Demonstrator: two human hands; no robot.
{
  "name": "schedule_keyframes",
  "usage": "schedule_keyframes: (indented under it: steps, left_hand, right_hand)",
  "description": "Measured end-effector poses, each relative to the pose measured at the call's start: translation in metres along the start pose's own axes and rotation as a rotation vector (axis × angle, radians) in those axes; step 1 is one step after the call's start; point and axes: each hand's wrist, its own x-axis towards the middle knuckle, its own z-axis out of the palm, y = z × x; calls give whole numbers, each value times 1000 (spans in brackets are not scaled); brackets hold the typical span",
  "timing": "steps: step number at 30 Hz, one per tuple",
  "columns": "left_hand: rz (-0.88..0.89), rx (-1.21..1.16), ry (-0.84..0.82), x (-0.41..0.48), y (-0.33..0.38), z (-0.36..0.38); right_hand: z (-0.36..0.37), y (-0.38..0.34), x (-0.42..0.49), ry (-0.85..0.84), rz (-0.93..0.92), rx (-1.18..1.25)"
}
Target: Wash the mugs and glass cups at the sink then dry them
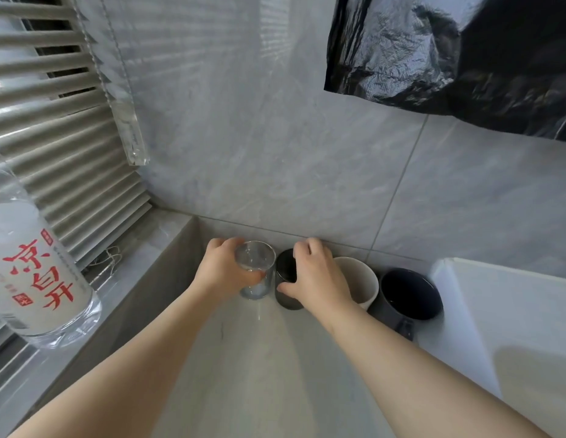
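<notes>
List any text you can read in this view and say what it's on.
"凉白开": large red characters on the white label of the clear plastic bottle on the left ledge.
Small red stamps and grey print on the same label: too blurred to read.
Nothing else in view carries text.

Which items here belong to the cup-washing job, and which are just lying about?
Job: clear glass cup, gripped by left hand; dark cup, gripped by right hand; white mug; dark mug.
Lying about: large water bottle; black plastic sheet; window blinds.
</notes>
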Motion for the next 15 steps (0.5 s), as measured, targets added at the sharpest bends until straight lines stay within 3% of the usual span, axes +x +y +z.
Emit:
schedule_keyframes:
  steps: [15]
  left_hand:
    - [22, -40, 32, -11, -1, 10]
  right_hand:
    - [6, -6, -4, 96, 102, -152]
